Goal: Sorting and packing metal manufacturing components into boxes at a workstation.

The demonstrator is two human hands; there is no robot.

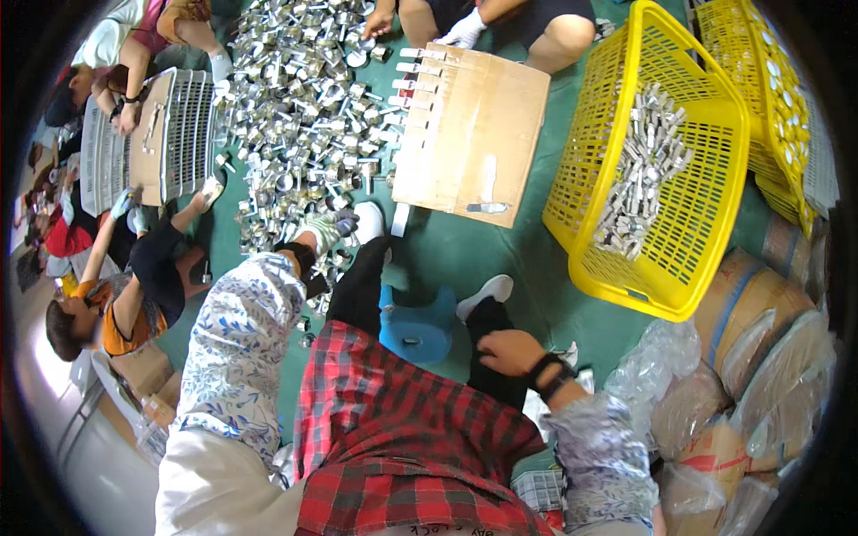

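Note:
My left hand, in a pale glove with grey fingertips, is at the near edge of a large pile of shiny metal fittings. Its fingers look curled together; whatever they hold is hidden. Bare and resting by my right knee, my right hand has loosely bent fingers and nothing visible in it. Beyond my feet stands a cardboard box with a row of metal pieces along its left edge. Between my legs sits a blue plastic stool.
At right, a yellow basket holds many metal parts; more yellow baskets stand behind it. Plastic-wrapped cartons fill the lower right. Across the box a person's gloved hand shows. Other people work around a grey crate at left.

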